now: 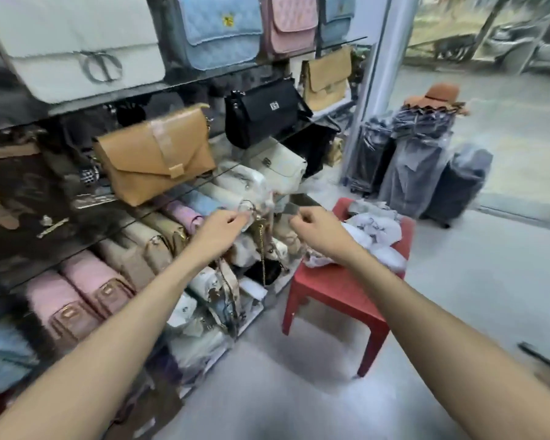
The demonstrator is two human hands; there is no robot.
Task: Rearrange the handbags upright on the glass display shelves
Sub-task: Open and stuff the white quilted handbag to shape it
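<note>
- We judge the job to be well along but not finished: on the upper glass shelves (185, 82) the white bag (77, 55), the blue quilted bag (216, 33), the pink bag (288, 25), the tan envelope bag (154, 154) and the black bag (261, 111) all stand face out.
- Lower down, the pink and beige bags (86, 290) sit packed in a row, and the pale bags at the shelf end look more crowded and jumbled, so we think that corner is what remains.
- We have both arms stretched forward to that end of the shelves, beside the red stool (337, 290) heaped with white wrapping.
- Our left hand (224, 222) has its fingers curled round the clear-wrapped top of a cream bag (251, 188) at the shelf edge, a gold chain hanging below it.
- Our right hand (313, 222) is curled too, seemingly pinching something small near the same bag; blur keeps us from telling what.
</note>
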